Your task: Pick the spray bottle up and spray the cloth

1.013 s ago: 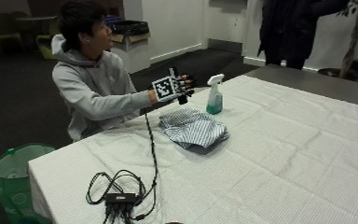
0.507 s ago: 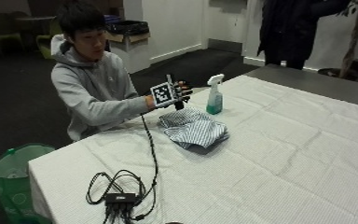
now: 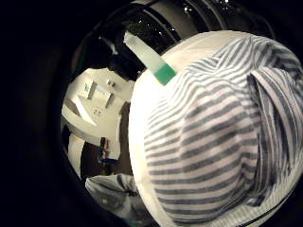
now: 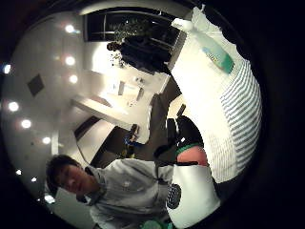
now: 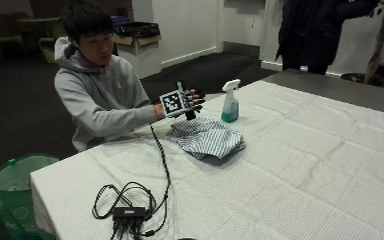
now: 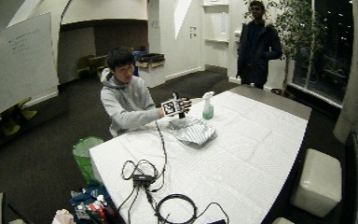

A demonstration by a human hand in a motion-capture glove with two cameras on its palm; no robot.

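A spray bottle (image 5: 230, 102) with a white head and green liquid stands upright on the white tablecloth (image 5: 312, 165), just beyond a rumpled striped cloth (image 5: 207, 137). My gloved right hand (image 5: 192, 100) is raised above the near edge of the cloth, a short way from the bottle and not touching it. Its fingers are relaxed and hold nothing. In the little finger side palm view the striped cloth (image 3: 213, 142) lies close below the palm, with the bottle (image 3: 151, 59) behind it. The thumb side palm view shows the bottle (image 4: 209, 47) and the cloth (image 4: 243, 119). The wide view shows the hand (image 6: 180, 105), bottle (image 6: 208, 106) and cloth (image 6: 193, 131).
A black cable runs from the hand to a small black box (image 5: 129, 212) with coiled leads near the table's front corner. A green bin (image 5: 12, 185) stands on the floor beside the table. The person's other arm stays below the table edge.
The gloved hand has drawn back a little from the bottle toward the person and hovers over the cloth. Bottle and cloth have not moved.
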